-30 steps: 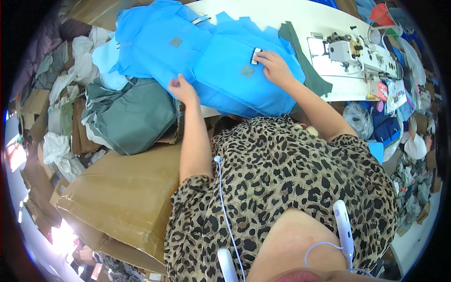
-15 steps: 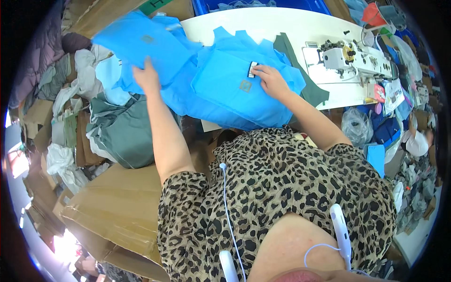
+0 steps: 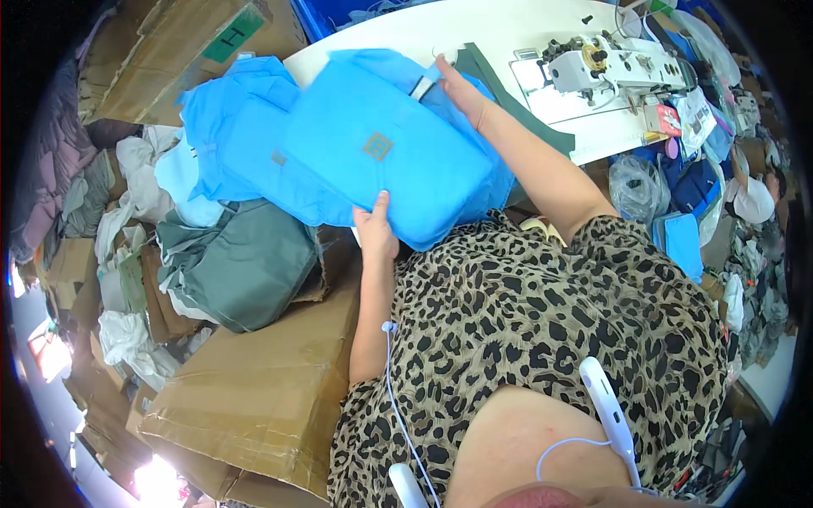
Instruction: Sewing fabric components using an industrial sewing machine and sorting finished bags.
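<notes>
A bright blue fabric piece (image 3: 339, 127) with a small square patch is held slanted in front of me. My left hand (image 3: 377, 230) grips its near lower edge, thumb on top. My right hand (image 3: 463, 95) is at its far right edge, beside a small black-and-white label (image 3: 421, 87); its fingertips are partly hidden by the cloth. More blue fabric pieces (image 3: 233, 127) lie to the left, one with a smaller patch. Behind my right hand, a dark green fabric piece (image 3: 517, 102) lies on the white table (image 3: 373, 35).
A white sewing machine (image 3: 605, 68) stands on the table at the far right. Left of me are a dark green bundle (image 3: 237, 262) and a large cardboard box (image 3: 254, 381). Another box (image 3: 174, 63) stands at the far left. A clear plastic bag (image 3: 637, 188) hangs below the table's right side.
My left hand has come from the far-left blue fabric to the near edge of the patched piece. My right hand has moved off the label to the far edge. The piece has shifted left.
</notes>
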